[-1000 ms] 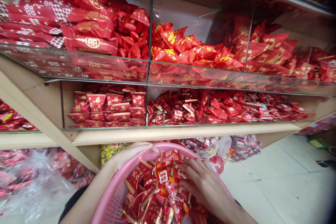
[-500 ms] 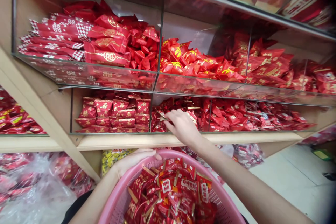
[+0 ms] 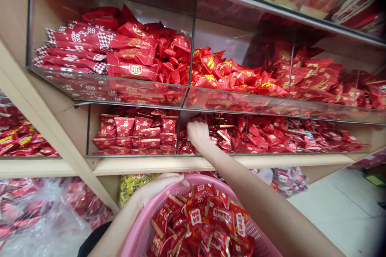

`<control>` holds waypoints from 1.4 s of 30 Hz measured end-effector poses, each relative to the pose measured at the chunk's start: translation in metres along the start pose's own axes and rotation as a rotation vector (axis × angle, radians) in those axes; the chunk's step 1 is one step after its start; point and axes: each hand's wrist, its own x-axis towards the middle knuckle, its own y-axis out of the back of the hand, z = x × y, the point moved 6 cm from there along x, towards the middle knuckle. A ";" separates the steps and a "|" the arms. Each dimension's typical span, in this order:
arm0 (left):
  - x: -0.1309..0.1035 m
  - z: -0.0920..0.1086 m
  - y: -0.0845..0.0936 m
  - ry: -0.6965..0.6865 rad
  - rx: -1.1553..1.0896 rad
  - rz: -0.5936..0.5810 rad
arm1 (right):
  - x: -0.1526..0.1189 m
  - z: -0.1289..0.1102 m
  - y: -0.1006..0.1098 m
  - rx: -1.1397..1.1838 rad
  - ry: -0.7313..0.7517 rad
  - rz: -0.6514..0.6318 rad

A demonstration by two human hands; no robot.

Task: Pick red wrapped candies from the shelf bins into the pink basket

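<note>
While the left hand (image 3: pixel 157 188) clamps the rim of the pink basket (image 3: pixel 137 231) at its 11 o'clock edge, fingers curled shut over the rim, red-and-gold candy packets (image 3: pixel 205 221) fill the basket. Right hand (image 3: pixel 197 133) is up at 12 o'clock from the basket, reached into the middle bin of the lower glass shelf (image 3: pixel 211 106), knuckles out, fingers buried in loose red candies (image 3: pixel 256 136); can't tell if it grips any. Stacked red sachets (image 3: pixel 132 136) sit in the bin at its 9 o'clock.
</note>
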 end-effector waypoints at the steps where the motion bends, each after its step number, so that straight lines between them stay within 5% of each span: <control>1: 0.000 0.000 0.000 0.000 0.003 0.001 | -0.001 0.003 0.003 0.038 -0.007 0.018; 10: 0.000 -0.004 0.000 0.006 0.009 -0.012 | -0.024 0.038 0.033 0.586 -0.078 0.154; 17: 0.002 -0.005 0.000 -0.006 -0.003 -0.024 | -0.102 0.059 0.062 1.134 -0.173 0.094; 23: 0.003 -0.005 -0.008 -0.020 -0.153 -0.067 | -0.170 0.049 0.021 1.439 -0.303 -0.326; 30: 0.000 -0.011 -0.006 0.041 -0.066 -0.018 | -0.184 0.039 -0.024 1.411 -0.318 -0.331; 34: 0.003 -0.008 -0.001 0.000 0.127 -0.036 | -0.182 0.033 -0.030 1.394 -0.328 -0.341; 42: 0.004 -0.006 0.001 -0.031 0.152 -0.059 | -0.171 0.029 -0.029 1.316 -0.318 -0.310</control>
